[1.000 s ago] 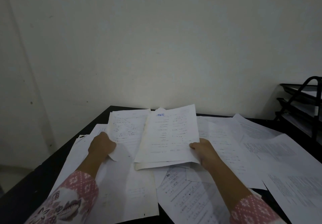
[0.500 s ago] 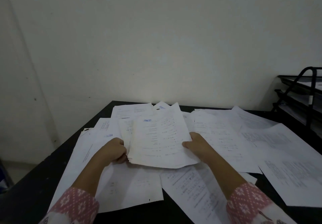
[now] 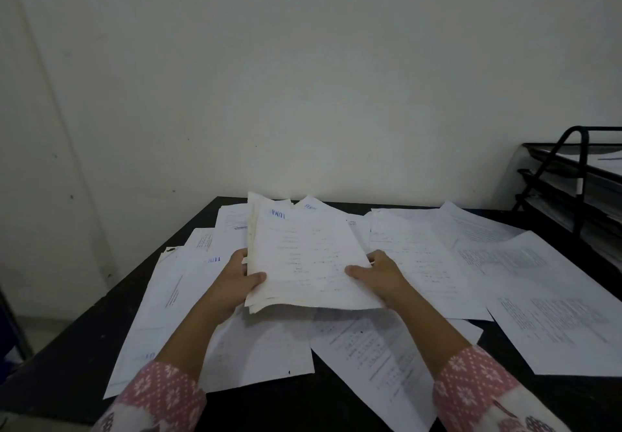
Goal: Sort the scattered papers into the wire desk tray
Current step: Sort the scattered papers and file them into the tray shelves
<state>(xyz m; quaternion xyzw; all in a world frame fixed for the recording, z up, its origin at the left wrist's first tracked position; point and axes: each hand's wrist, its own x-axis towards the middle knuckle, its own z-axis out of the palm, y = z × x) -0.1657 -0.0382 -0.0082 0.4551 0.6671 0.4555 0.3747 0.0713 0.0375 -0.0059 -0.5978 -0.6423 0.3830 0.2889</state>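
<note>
While both hands hold it at the centre of the frame, a gathered stack of papers (image 3: 303, 263) sits raised above the loose sheets (image 3: 525, 283) spread over the dark worktop (image 3: 67, 371). Left hand (image 3: 235, 280) grips the stack's left edge, thumb on top and fingers underneath; right hand (image 3: 380, 277) grips the lower right edge the same way. Black wire desk tray (image 3: 572, 182) stands at the right edge of the frame, well apart from the stack, with sheets already in its tiers
</note>
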